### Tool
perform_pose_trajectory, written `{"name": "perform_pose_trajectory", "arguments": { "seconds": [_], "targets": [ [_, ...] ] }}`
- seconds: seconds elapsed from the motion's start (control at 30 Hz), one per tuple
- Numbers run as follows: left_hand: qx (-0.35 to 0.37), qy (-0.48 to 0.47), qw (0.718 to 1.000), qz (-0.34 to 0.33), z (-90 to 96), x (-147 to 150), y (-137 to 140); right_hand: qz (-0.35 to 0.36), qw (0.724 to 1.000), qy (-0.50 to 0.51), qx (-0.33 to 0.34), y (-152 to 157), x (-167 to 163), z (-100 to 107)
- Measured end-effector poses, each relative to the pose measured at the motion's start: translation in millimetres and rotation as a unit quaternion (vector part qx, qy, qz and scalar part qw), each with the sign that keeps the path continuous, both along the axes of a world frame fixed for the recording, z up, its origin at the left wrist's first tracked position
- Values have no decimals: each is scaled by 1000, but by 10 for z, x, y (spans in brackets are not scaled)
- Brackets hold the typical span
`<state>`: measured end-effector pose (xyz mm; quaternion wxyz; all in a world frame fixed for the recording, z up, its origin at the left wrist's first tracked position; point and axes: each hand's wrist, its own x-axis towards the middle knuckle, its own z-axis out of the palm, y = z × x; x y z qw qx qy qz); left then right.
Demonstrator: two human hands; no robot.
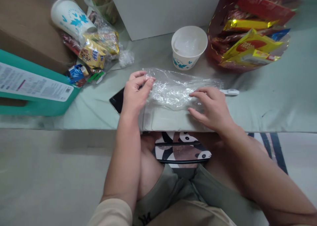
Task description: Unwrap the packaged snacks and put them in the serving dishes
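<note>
A clear, crinkled plastic bag (170, 90) lies spread over the cloth in front of me. My left hand (136, 92) pinches its left end between thumb and fingers. Over the bag's right part hovers or rests my right hand (213, 109), thumb and fingers apart; whether the fingertips touch the film is hard to tell. Beyond that hand the end of a white plastic object (231, 92) sticks out, the rest hidden. A black phone (117, 100) lies partly under my left hand. Just behind the bag stands a white paper cup (187, 59) with blue leaf prints.
At the right back is a red container (214, 59) of snack packets. On the left, a second paper cup (71, 18) lies on a clear bag of snacks (94, 54), beside a green-edged box (56, 109). A large white box (163, 11) stands behind.
</note>
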<state>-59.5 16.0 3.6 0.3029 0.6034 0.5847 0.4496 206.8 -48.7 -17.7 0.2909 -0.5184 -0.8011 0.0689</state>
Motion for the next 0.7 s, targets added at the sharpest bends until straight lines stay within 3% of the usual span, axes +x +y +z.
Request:
{"name": "perform_pose_trajectory", "arguments": {
  "seconds": [0.1,0.3,0.4,0.7],
  "targets": [
    [16,-15,1000,-3,-20,2,16,-20,1000,1,-6,23,-51,-48],
    [33,9,997,64,0,-1,43,-9,999,-39,26,33,-106,-60],
    [-15,-6,998,58,76,-1,16,-27,997,-52,52,39,-128,-74],
    [-147,-119,981,40,353,7,-117,-35,991,33,125,71,-113,-39]
  ]
}}
